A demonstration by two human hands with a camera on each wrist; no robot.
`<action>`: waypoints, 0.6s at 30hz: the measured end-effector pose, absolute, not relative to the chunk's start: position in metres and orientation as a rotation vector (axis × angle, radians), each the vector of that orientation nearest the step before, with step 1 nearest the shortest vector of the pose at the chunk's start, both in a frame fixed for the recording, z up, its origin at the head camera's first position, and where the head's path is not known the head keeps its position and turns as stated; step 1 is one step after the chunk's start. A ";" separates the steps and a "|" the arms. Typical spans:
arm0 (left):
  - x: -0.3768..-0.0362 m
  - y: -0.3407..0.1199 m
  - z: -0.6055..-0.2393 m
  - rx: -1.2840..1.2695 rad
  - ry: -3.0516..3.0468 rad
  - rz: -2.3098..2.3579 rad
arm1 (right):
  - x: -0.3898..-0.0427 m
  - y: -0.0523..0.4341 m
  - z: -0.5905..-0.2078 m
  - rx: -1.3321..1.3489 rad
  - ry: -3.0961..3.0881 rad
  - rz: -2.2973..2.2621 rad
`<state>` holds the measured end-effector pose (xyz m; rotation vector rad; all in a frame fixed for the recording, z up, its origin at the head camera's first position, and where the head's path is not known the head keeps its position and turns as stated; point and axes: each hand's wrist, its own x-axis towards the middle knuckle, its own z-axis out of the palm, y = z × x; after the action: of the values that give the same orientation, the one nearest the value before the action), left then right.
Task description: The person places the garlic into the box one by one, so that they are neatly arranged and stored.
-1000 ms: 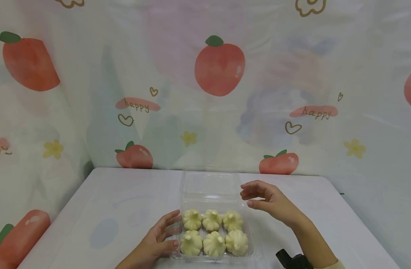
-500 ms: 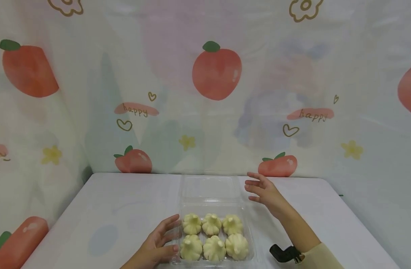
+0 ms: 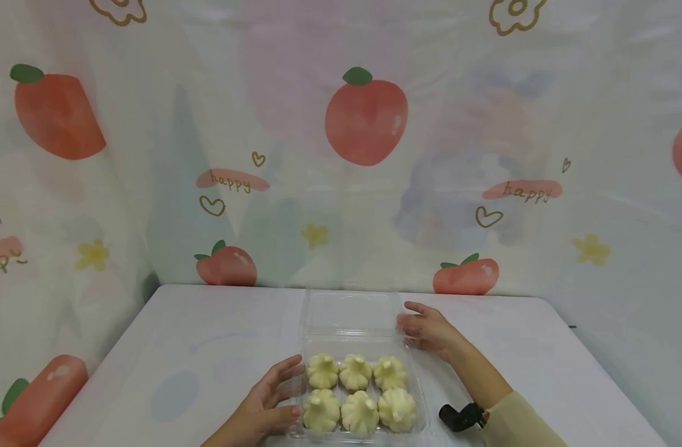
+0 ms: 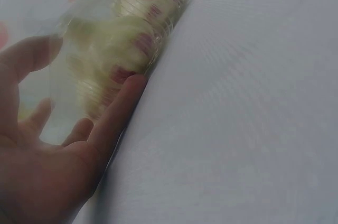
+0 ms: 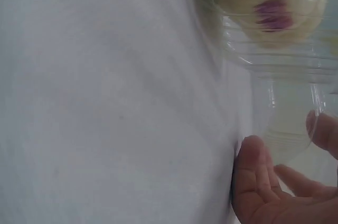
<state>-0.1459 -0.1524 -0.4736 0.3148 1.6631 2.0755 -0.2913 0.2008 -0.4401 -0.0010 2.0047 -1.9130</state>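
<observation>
A clear plastic clamshell box (image 3: 352, 345) stands on the table with its lid (image 3: 352, 313) folded back. Inside, several pale yellow garlic bulbs (image 3: 359, 412) sit in two rows; purple marks show on their sides in both wrist views. My left hand (image 3: 259, 403) rests along the box's left wall, fingers spread and loosely straight; in the left wrist view a fingertip (image 4: 136, 82) touches the wall low near the table. At the lid's right edge is my right hand (image 3: 435, 334), its fingers partly overlapped by the clear plastic. The right wrist view has one fingertip (image 5: 319, 129) right at the lid's rim.
The white table (image 3: 234, 347) extends on both sides of the box and ends behind at a fruit-printed cloth backdrop (image 3: 368, 205). A black wrist-worn device (image 3: 462, 417) hangs by the right sleeve (image 3: 516, 422).
My right hand opened its fingers and moved away, then came down and left to the lid's right edge. The left hand and the box have stayed in place.
</observation>
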 end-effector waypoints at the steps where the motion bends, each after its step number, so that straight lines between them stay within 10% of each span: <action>1: -0.146 -0.152 -0.473 0.315 1.664 2.075 | -0.291 0.201 -0.441 -0.013 2.016 -1.911; 18: -0.145 -0.152 -0.474 0.339 1.701 2.081 | -0.273 0.199 -0.423 -0.242 2.217 -2.113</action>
<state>-0.1447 -0.1521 -0.4741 0.3390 1.7012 2.0806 -0.2732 0.1987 -0.4230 -0.2423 2.2168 -2.1133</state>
